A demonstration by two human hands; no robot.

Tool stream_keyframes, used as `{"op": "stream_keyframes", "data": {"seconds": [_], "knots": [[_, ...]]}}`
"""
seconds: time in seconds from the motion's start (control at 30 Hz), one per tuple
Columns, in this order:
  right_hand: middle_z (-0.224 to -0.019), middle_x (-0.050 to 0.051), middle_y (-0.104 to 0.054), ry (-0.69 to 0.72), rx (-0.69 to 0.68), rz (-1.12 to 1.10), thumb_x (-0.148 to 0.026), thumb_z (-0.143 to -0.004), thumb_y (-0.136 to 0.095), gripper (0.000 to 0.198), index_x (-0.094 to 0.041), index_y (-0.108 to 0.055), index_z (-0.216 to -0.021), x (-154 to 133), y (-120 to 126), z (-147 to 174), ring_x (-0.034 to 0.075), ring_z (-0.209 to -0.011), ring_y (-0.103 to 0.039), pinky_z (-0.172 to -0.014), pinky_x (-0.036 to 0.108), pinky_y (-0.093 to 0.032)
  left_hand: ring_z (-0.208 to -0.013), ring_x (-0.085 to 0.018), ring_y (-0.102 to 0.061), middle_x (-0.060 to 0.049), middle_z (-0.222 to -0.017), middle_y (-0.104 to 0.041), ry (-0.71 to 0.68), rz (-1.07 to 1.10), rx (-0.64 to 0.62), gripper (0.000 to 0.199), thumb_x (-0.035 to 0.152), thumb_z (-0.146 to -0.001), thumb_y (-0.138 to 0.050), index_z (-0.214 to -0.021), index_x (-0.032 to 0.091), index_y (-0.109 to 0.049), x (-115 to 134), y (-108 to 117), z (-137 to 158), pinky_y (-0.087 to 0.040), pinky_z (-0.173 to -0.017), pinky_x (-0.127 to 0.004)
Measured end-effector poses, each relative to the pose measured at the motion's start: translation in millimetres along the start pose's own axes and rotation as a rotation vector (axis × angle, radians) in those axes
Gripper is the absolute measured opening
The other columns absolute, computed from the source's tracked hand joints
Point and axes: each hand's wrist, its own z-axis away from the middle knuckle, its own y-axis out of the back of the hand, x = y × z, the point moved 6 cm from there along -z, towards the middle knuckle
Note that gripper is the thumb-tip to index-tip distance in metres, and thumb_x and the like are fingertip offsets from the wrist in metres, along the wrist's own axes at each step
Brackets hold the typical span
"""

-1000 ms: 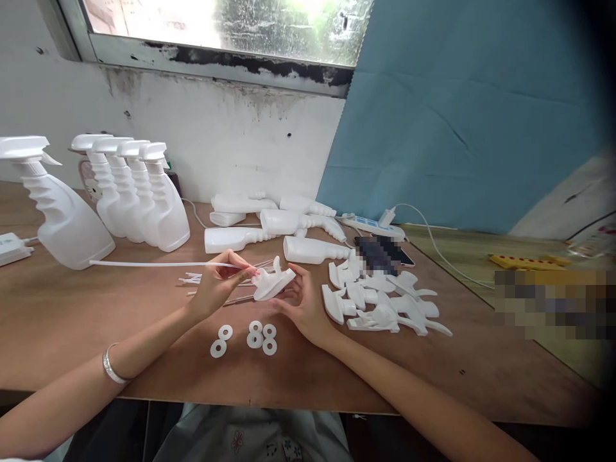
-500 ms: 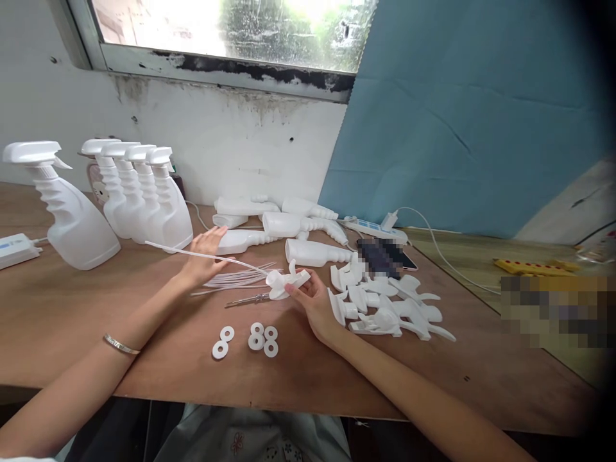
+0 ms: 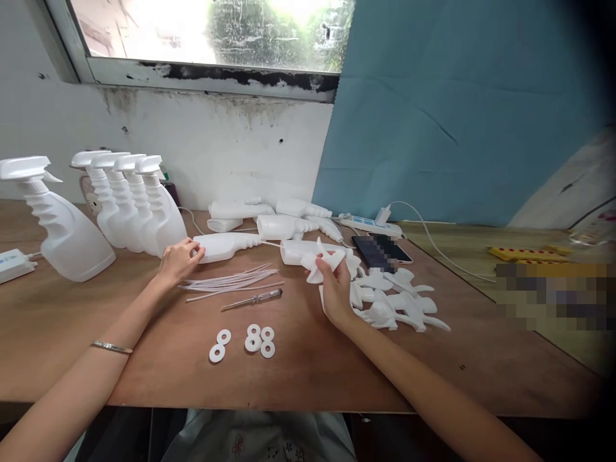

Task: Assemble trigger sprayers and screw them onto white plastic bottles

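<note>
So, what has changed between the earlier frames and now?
The left hand let go of the spray head and moved left, to the base end of a lying bottle. The right hand, still holding the spray head, carried it right, toward the loose heads. Washers and standing bottles stayed put.

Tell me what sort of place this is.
Probably a small workbench, in a home or a workshop; I can't tell which. The signs: upright spray bottles with their heads on, a heap of loose spray heads, and a screwdriver lying near thin white tubes.
</note>
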Motion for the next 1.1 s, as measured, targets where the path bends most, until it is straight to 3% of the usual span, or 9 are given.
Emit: {"op": "stream_keyframes", "data": {"seconds": [0.13,0.23,0.33,0.5,0.63,0.83,1.1], "knots": [[-0.085,0.001,-0.056,0.041,0.043,0.041,-0.039,-0.073,-0.058,0.024,-0.021,-0.049,-0.085,-5.2,7.0,-8.3,0.015,-0.07,-0.055,-0.059,0.03,-0.048,-0.089,-0.026,-0.058,-0.008,-0.1,-0.058,0.016,-0.024,0.029,0.038,0.047,-0.078,-0.042,-0.097,0.018,-0.058,-4.0,-0.7,0.8,-0.042,-0.078,-0.036],[-0.086,0.001,-0.057,0.092,0.066,0.157,-0.039,-0.075,-0.056,0.023,-0.02,-0.048,-0.085,-8.4,10.5,-9.7,0.017,-0.075,-0.055,-0.067,0.033,-0.048,-0.101,-0.027,-0.054,-0.01,-0.117,-0.049,0.018,0.018,0.03,0.051,0.052,-0.071,-0.051,-0.111,0.02,-0.052,-7.4,-6.6,1.1,-0.042,-0.082,-0.036],[-0.084,0.002,-0.056,0.171,0.052,0.29,-0.039,-0.077,-0.053,0.023,-0.02,-0.047,-0.087,-12.8,10.6,-7.2,0.018,-0.075,-0.054,-0.072,0.036,-0.045,-0.112,-0.029,-0.046,-0.01,-0.129,-0.041,-0.016,0.07,0.016,0.053,0.051,-0.069,-0.055,-0.11,0.019,-0.051,-8.3,-12.3,0.1,-0.04,-0.088,-0.036],[-0.087,0.005,-0.056,0.316,0.033,0.504,-0.036,-0.079,-0.051,0.023,-0.019,-0.045,-0.093,-27.4,6.6,3.0,0.021,-0.08,-0.053,-0.075,0.037,-0.04,-0.105,-0.027,-0.051,-0.009,-0.117,-0.053,-0.06,0.119,-0.043,0.047,0.043,-0.071,-0.052,-0.111,0.018,-0.048,-10.0,-14.8,-1.8,-0.039,-0.089,-0.036],[-0.086,0.005,-0.055,0.365,0.0,0.583,-0.035,-0.079,-0.05,0.025,-0.019,-0.045,-0.098,-34.4,2.2,8.6,0.021,-0.079,-0.052,-0.073,0.036,-0.04,-0.114,-0.027,-0.045,-0.011,-0.126,-0.047,-0.106,0.153,-0.085,0.052,0.041,-0.073,-0.047,-0.118,0.015,-0.047,-17.2,-12.1,-2.4,-0.035,-0.094,-0.037],[-0.085,0.004,-0.057,0.38,0.026,0.571,-0.035,-0.078,-0.051,0.024,-0.019,-0.046,-0.095,-35.5,4.2,7.6,0.021,-0.078,-0.053,-0.071,0.035,-0.041,-0.118,-0.025,-0.041,-0.01,-0.131,-0.045,-0.153,0.239,-0.138,0.057,0.045,-0.073,-0.043,-0.121,0.014,-0.049,-38.0,-8.3,-6.1,-0.029,-0.1,-0.035],[-0.082,0.004,-0.059,0.343,0.119,0.416,-0.035,-0.075,-0.053,0.021,-0.02,-0.048,-0.088,-39.5,14.1,1.3,0.021,-0.076,-0.055,-0.072,0.037,-0.042,-0.112,-0.027,-0.045,-0.007,-0.13,-0.046,-0.092,0.349,-0.164,0.057,0.046,-0.071,-0.047,-0.121,0.017,-0.048,-55.5,-8.4,-9.9,-0.04,-0.088,-0.033]]}}
